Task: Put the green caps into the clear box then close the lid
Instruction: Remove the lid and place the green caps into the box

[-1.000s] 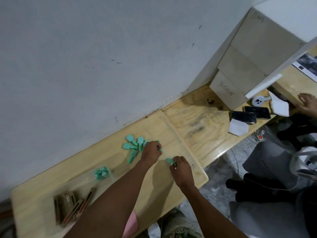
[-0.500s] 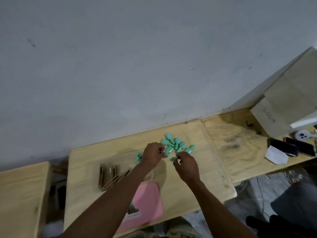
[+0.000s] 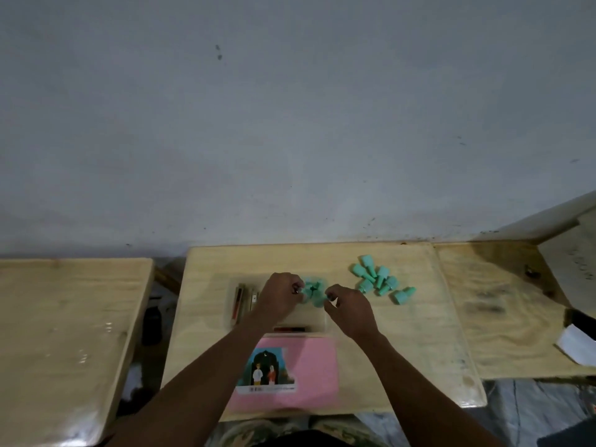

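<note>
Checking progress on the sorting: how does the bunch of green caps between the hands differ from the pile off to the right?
The bunch between the hands sits over the clear box, touched by both hands; the right pile lies loose on bare wood, untouched and more spread out. Both share the same mint green.

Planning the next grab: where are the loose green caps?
The loose green caps lie on the wooden table, right of the right hand, near the wall.

Mint-green caps (image 3: 380,280) lie toward the far right of the pale, grained wooden tabletop (image 3: 419,333). At its near edge sits a pink lid (image 3: 309,366) — its label pictures two figures under a dark arch on blue.
</note>
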